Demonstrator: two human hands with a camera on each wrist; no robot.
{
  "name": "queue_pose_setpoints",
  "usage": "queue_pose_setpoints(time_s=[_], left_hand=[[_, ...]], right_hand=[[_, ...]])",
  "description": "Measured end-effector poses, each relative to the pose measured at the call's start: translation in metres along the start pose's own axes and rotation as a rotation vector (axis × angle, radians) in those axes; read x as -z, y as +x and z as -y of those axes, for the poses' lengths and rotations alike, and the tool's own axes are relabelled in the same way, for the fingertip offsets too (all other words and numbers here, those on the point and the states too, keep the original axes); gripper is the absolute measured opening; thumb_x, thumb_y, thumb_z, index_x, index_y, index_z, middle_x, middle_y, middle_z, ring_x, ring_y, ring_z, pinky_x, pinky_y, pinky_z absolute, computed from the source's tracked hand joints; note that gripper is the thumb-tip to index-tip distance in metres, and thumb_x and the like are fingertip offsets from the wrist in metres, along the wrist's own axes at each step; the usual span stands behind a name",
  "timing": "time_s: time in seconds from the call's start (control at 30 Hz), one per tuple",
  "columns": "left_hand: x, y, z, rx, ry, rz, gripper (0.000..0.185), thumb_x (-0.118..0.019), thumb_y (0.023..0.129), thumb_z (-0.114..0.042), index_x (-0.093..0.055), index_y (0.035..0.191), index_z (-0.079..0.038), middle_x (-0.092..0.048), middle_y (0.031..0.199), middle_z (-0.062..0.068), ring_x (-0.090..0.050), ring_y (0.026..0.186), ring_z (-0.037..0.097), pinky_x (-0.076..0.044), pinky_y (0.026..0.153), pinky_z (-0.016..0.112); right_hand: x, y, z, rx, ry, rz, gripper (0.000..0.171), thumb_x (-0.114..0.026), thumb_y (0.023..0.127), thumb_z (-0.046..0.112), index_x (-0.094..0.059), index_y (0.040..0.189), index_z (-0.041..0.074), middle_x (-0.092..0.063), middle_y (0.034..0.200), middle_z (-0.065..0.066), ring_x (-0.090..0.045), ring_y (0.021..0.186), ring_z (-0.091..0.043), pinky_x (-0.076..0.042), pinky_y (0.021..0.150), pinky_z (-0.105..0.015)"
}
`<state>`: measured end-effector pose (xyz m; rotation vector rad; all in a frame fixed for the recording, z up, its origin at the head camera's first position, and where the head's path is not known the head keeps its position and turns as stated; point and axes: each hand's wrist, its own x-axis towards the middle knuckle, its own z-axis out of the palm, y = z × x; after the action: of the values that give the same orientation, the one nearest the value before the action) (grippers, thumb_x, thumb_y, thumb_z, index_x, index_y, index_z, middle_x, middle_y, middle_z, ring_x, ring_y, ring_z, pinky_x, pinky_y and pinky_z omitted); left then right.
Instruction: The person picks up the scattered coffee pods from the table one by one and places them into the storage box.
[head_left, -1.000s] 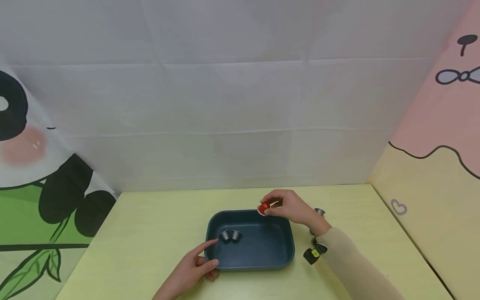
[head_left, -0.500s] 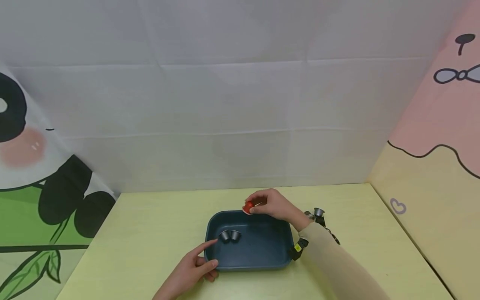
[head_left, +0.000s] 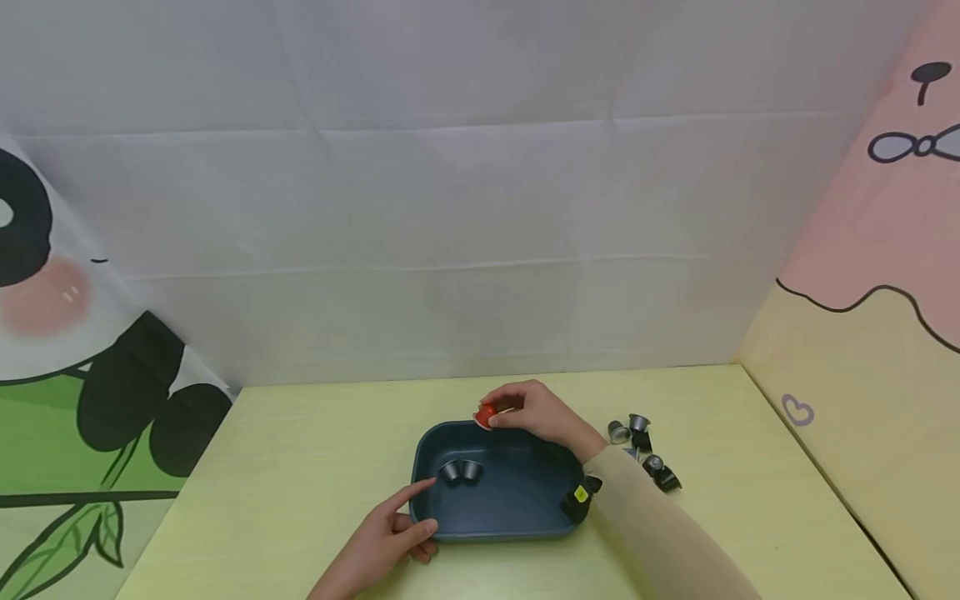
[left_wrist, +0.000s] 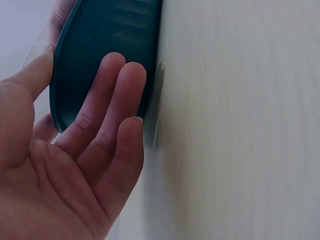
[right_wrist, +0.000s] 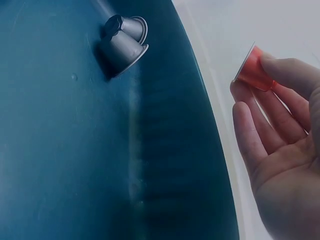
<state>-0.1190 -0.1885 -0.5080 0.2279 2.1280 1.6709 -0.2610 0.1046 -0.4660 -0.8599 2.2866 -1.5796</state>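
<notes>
My right hand (head_left: 536,414) pinches a red coffee capsule (head_left: 485,415) between thumb and fingertips, above the far rim of the dark blue tray (head_left: 517,533). In the right wrist view the red capsule (right_wrist: 254,69) is tilted, its pale flange toward the tray. Two grey coffee capsules (head_left: 461,472) lie side by side in the tray, left of its middle. My left hand (head_left: 382,533) grips the tray's near left corner. In the left wrist view its thumb is at the rim and several fingers (left_wrist: 131,90) lie along the outer wall.
Several silver and black capsules (head_left: 640,423) lie in a loose group on the pale yellow table (head_left: 315,450), right of the tray beyond my right sleeve (head_left: 645,508). A white cloth wall (head_left: 465,250) stands behind the table, and a patterned panel (head_left: 847,392) on the right.
My right hand has moved left with the red capsule, along the tray's far rim. The capsules right of the tray now show more fully. My left hand has stayed put.
</notes>
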Motion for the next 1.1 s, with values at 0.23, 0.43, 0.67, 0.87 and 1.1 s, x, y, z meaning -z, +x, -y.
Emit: queue_pose_setpoints(time_s=[0.23, 0.43, 0.67, 0.87, 1.1], left_hand=[[-0.001, 0.0, -0.001, -0.005, 0.007, -0.002, 0.064, -0.066, 0.098, -0.023, -0.037, 0.153, -0.007, -0.072, 0.08, 0.017, -0.072, 0.073, 0.034, -0.057, 0.071, 0.032], [0.0, -0.001, -0.001, -0.018, 0.011, 0.005, 0.063, -0.065, 0.099, -0.023, -0.037, 0.153, -0.007, -0.072, 0.08, 0.017, -0.072, 0.073, 0.034, -0.057, 0.069, 0.033], [0.0, 0.0, -0.002, -0.002, -0.002, 0.002, 0.064, -0.066, 0.098, -0.024, -0.037, 0.153, -0.008, -0.072, 0.08, 0.017, -0.072, 0.073, 0.034, -0.057, 0.07, 0.034], [0.0, 0.001, -0.002, -0.006, -0.01, 0.006, 0.065, -0.066, 0.098, -0.024, -0.037, 0.153, -0.008, -0.072, 0.08, 0.017, -0.072, 0.073, 0.034, -0.057, 0.07, 0.034], [0.001, 0.0, 0.0, -0.008, 0.0, 0.006, 0.065, -0.066, 0.098, -0.025, -0.037, 0.153, -0.008, -0.072, 0.08, 0.017, -0.072, 0.073, 0.033, -0.056, 0.067, 0.034]], right_hand=[[-0.006, 0.005, -0.006, 0.012, 0.018, 0.007, 0.03, -0.074, 0.091, 0.011, -0.071, 0.12, 0.005, -0.071, 0.111, -0.006, -0.067, 0.096, -0.018, -0.054, 0.081, -0.031], [-0.01, 0.005, -0.011, 0.0, 0.037, 0.038, 0.03, -0.075, 0.09, 0.009, -0.071, 0.12, 0.005, -0.071, 0.113, -0.007, -0.068, 0.098, -0.018, -0.054, 0.082, -0.03], [-0.014, 0.005, -0.012, -0.024, 0.046, 0.143, 0.032, -0.077, 0.088, 0.009, -0.072, 0.12, 0.007, -0.073, 0.111, -0.004, -0.069, 0.099, -0.015, -0.055, 0.081, -0.031], [-0.02, 0.005, -0.014, -0.033, 0.003, 0.265, 0.03, -0.073, 0.09, 0.004, -0.071, 0.12, 0.003, -0.072, 0.113, -0.007, -0.07, 0.1, -0.015, -0.055, 0.081, -0.029], [-0.029, 0.005, -0.014, -0.041, -0.161, 0.297, 0.029, -0.074, 0.091, 0.009, -0.071, 0.12, 0.003, -0.073, 0.108, -0.002, -0.069, 0.097, -0.01, -0.054, 0.079, -0.024]])
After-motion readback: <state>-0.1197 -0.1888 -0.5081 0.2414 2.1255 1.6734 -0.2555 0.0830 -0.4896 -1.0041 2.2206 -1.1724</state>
